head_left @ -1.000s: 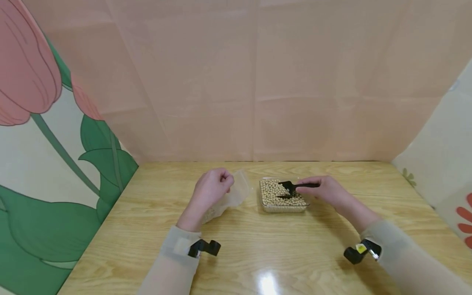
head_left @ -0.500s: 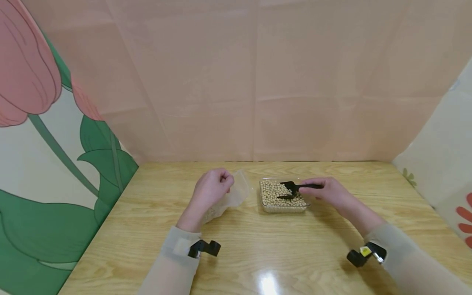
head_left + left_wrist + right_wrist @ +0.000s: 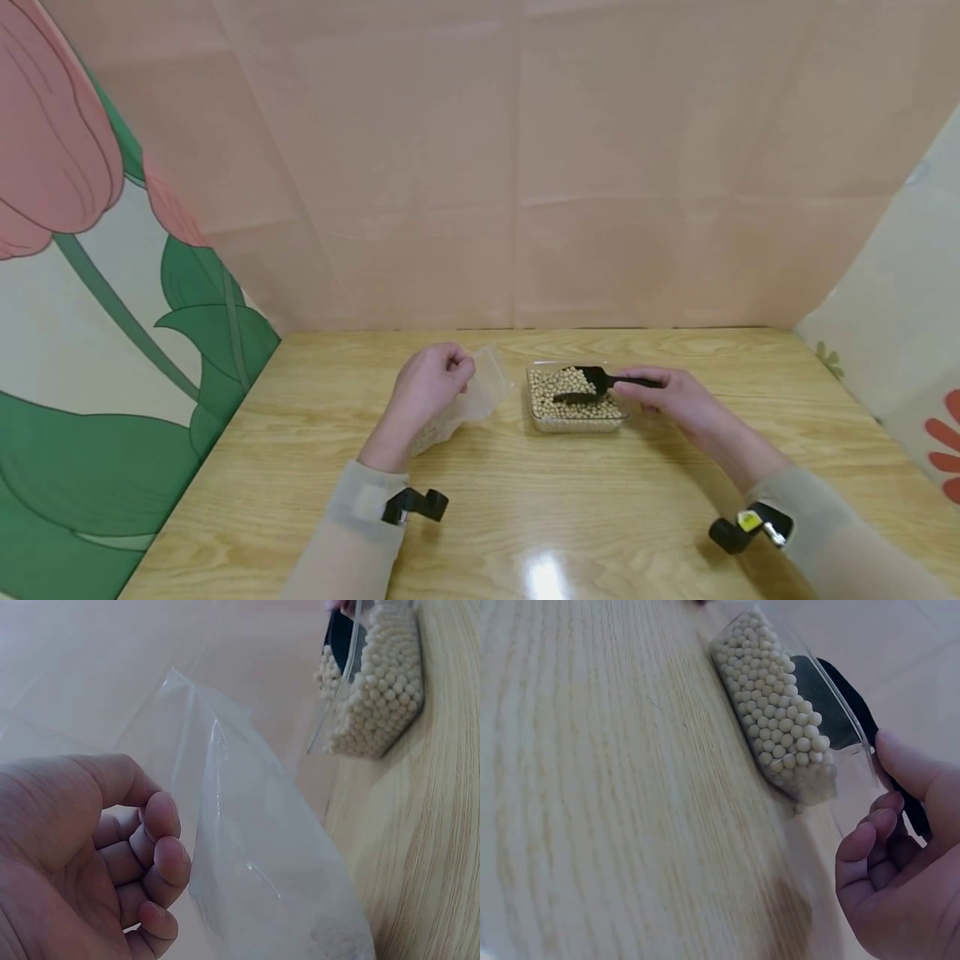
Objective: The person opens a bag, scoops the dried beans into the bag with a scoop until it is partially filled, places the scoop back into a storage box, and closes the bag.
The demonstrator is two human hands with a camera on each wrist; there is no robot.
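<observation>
My left hand (image 3: 429, 385) pinches the edge of a clear plastic bag (image 3: 483, 390), which stands upright beside it. In the left wrist view a few pale round pieces show blurrily low in the bag (image 3: 277, 855). My right hand (image 3: 671, 396) holds a black scoop (image 3: 597, 379) by its handle. The scoop's bowl sits in a clear rectangular container (image 3: 577, 427), heaped with pale round beans that look like soybeans (image 3: 543, 392). From the right wrist, the beans (image 3: 772, 712) press against the clear wall, and the dark scoop (image 3: 821, 705) shows behind them.
A wood-grain table (image 3: 480, 517) carries everything. Behind it hangs a pinkish cloth backdrop (image 3: 517, 167), with a tulip-printed panel (image 3: 112, 333) at the left and a pale printed panel (image 3: 907, 333) at the right. One loose bean (image 3: 799, 809) appears beside the container.
The right hand has shifted slightly right and toward the viewer. The scoop's bowl has levelled, and more beans are heaped in it. The left hand and the bag have stayed in place.
</observation>
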